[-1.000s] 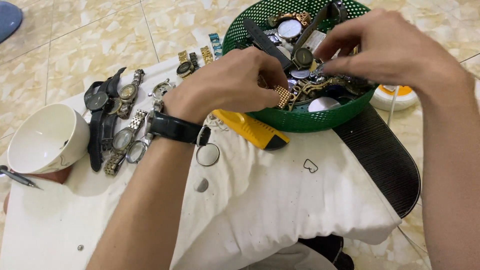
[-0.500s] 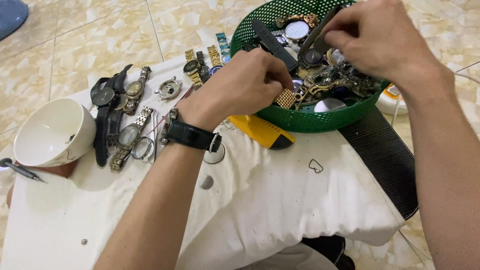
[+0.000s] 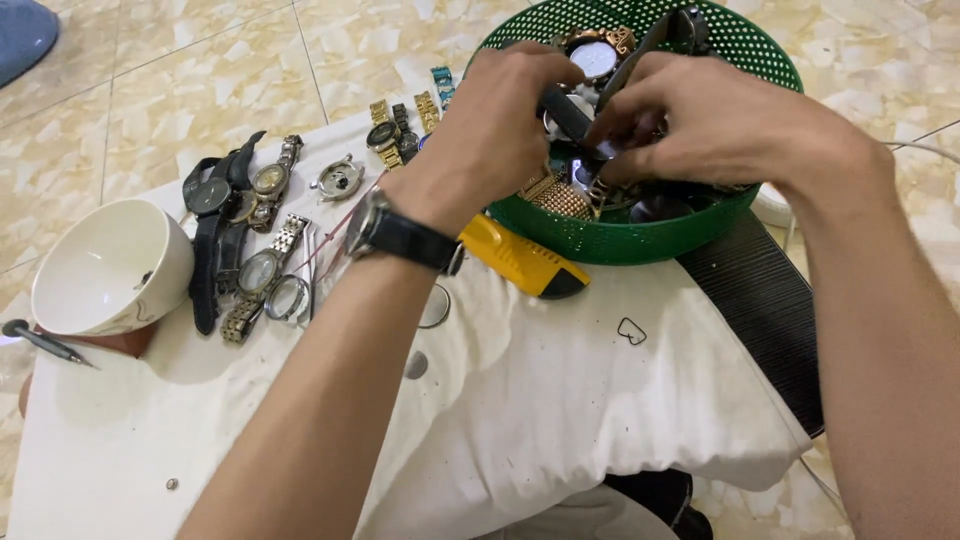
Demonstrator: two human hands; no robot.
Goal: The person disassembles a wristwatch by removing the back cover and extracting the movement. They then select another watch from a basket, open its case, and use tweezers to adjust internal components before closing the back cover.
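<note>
Both hands work inside a green perforated basket [image 3: 640,235] of watches at the far edge of a white cloth [image 3: 560,400]. The left hand [image 3: 495,130] and right hand [image 3: 715,120] pinch a dark strap [image 3: 567,110] between them. A white bowl [image 3: 105,265] sits near the cloth's left edge, with loose watches [image 3: 250,240] beside it.

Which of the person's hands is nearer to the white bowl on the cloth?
Left. The left hand is at the near-left rim of the green basket, to the right of the white bowl. The right hand lies farther right, over the basket.

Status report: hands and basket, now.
Both hands, left hand and right hand, in green basket, gripping a dark watch strap. Watches and parts crowd around it.
</note>
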